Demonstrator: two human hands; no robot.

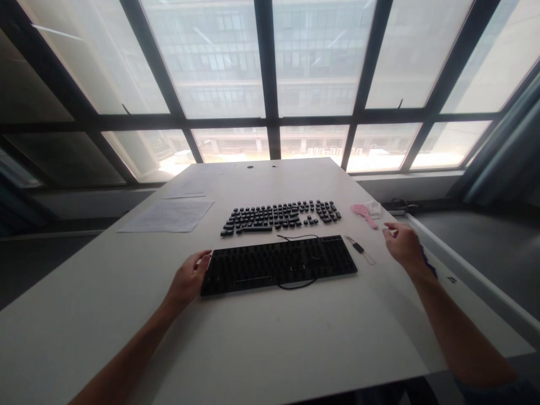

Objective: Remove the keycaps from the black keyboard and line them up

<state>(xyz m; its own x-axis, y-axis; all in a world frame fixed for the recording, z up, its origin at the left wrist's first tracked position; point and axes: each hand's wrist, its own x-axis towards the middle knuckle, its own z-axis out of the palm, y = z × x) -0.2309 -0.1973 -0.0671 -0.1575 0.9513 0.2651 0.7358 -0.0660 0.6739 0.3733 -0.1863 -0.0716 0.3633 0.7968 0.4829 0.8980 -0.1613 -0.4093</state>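
Note:
A black keyboard (pixel 278 263) with its keycaps off lies across the table in front of me, its cable partly showing behind and in front. My left hand (pixel 190 277) holds its left end, fingers bent against the edge. Off to the right, my right hand (pixel 403 243) is over the tabletop with curled fingers. Something purple (pixel 429 262) shows beside that wrist, mostly hidden by the hand. Between the keyboard and my right hand lies a wire keycap puller (pixel 358 247) with a black handle. Behind the keyboard, loose black keycaps (pixel 270 216) sit in rows.
A pink brush-like item (pixel 364 214) lies by a crumpled white wrapper (pixel 373 210) near the table's right side. Printed paper sheets (pixel 169 216) are at the left. A small dark piece (pixel 451 279) sits near the right edge. Tall windows (pixel 228 62) stand beyond the white table (pixel 261 343).

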